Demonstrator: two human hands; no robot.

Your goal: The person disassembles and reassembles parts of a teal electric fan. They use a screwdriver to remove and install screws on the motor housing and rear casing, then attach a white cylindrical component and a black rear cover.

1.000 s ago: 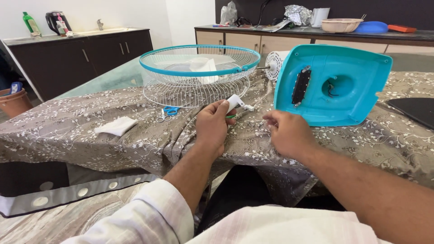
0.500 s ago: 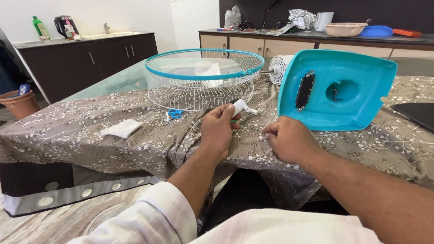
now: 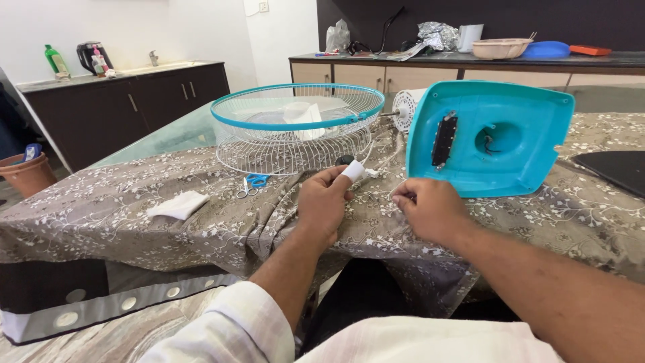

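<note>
My left hand [image 3: 324, 203] rests on the patterned tablecloth [image 3: 121, 228] and grips a small white plug [image 3: 353, 171] with a white cord. My right hand [image 3: 430, 208] lies beside it, fingers pinched on the thin white cord [image 3: 398, 189] near the cloth. Just behind the hands lies a white wire fan cage with a teal rim [image 3: 295, 121], fan blades inside it. To the right, the teal fan base [image 3: 487, 138] stands tilted on its edge, underside toward me, with a white motor [image 3: 405, 107] behind it.
Small blue-handled scissors [image 3: 252, 183] and a folded white cloth [image 3: 178, 205] lie on the table at the left. A dark flat slab [image 3: 615, 168] sits at the far right. Dark cabinets [image 3: 121, 107] and a counter with bowls [image 3: 510, 47] stand behind.
Both hands have stayed near the plug and cord; my left hand has turned the plug slightly upward. The view has shifted a little.
</note>
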